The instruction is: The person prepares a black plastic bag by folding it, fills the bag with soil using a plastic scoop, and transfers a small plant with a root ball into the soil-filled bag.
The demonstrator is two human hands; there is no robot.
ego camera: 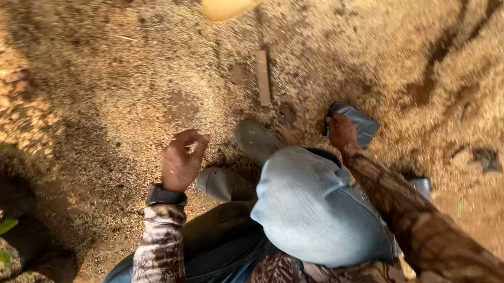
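With the right hand [342,131] gripping a grey flat scoop [354,123] right of frame centre and the left hand [181,162] loosely curled and empty, the tilted scoop could spill onto the husk-covered ground [105,88].

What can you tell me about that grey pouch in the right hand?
The grey pouch is a flat, soft-looking bag of dull silvery grey material, like foil or plastic, with creased corners. It is held low over the grain-strewn ground, tilted, with its far end pointing away from the person. The right hand closes on its near edge and covers part of it. Nothing else touches it; whether it is open or sealed cannot be seen.
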